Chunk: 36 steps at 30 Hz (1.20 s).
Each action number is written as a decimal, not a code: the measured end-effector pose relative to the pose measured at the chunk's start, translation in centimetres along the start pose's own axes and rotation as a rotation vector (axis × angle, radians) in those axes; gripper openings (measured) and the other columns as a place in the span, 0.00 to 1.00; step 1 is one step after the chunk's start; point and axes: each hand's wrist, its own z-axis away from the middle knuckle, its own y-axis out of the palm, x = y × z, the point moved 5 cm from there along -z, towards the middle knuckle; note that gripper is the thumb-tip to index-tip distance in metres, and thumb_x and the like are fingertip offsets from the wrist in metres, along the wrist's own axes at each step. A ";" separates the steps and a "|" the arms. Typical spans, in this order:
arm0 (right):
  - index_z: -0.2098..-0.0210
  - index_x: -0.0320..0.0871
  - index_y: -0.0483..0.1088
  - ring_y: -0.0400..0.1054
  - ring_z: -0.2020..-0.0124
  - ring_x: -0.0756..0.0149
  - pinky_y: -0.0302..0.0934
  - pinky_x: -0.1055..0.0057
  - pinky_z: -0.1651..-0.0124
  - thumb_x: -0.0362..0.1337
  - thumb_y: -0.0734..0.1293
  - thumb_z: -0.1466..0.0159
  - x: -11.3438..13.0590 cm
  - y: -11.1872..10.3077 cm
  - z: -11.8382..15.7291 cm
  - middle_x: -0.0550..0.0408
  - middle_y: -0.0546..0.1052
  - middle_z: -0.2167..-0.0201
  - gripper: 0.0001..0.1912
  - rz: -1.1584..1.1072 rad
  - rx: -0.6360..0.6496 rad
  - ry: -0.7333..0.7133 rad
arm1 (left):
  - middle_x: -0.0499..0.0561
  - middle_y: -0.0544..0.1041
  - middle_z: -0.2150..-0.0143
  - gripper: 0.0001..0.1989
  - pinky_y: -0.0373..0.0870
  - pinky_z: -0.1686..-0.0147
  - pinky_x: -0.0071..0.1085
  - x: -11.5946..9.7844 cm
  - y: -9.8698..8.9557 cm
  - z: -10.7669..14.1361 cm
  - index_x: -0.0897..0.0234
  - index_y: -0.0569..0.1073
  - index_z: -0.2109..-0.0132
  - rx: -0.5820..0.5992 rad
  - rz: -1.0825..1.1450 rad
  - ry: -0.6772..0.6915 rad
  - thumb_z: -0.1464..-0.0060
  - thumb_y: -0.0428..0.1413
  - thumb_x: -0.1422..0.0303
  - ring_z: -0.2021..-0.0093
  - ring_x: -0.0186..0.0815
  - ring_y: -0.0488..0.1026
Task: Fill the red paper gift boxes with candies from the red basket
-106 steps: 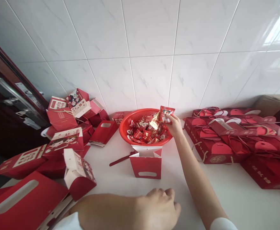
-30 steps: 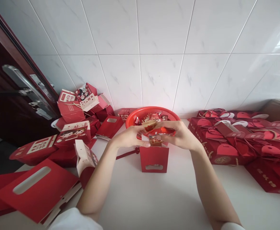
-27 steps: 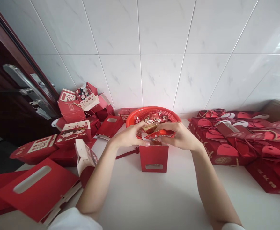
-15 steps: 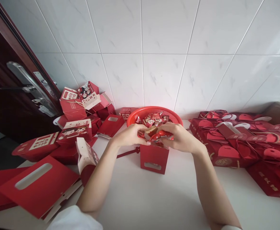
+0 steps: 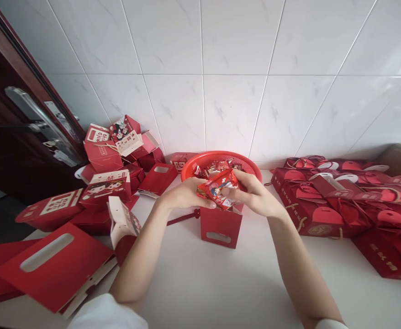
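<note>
My right hand [image 5: 257, 195] pinches a shiny red candy packet [image 5: 219, 189] with a printed picture. The packet is tilted over the top of a small red gift box [image 5: 219, 228], which stands on the table with a cut-out handle slot low on its facing side. At the box's left upper edge, my left hand [image 5: 187, 194] is closed with its thumb in front; its other fingers are partly hidden. The packet's left end lies against that hand. Behind both hands sits a red plastic basket [image 5: 224, 156] of wrapped candies [image 5: 221, 167], partly covered from view.
Assorted red boxes [image 5: 106, 185] pile up on the left, with flat red bags [image 5: 55, 269] nearer me. Closed red gift boxes [image 5: 324, 214] stand in rows on the right. A dark red cord [image 5: 183, 217] lies beside the box. The tiled wall [image 5: 236, 109] rises behind.
My right hand has lifted and turned the packet, so its printed face now shows above the box opening. My left hand and the box stay nearly in place.
</note>
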 end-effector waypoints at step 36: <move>0.61 0.43 0.72 0.66 0.66 0.64 0.61 0.69 0.65 0.48 0.67 0.35 0.6 -2.8 0.9 0.54 0.73 0.69 0.14 0.154 -0.276 0.067 | 0.50 0.78 0.43 0.18 0.70 0.44 0.42 -0.1 -0.3 -0.1 0.55 0.78 0.48 -0.040 -0.195 0.127 0.46 0.63 0.60 0.43 0.46 0.73</move>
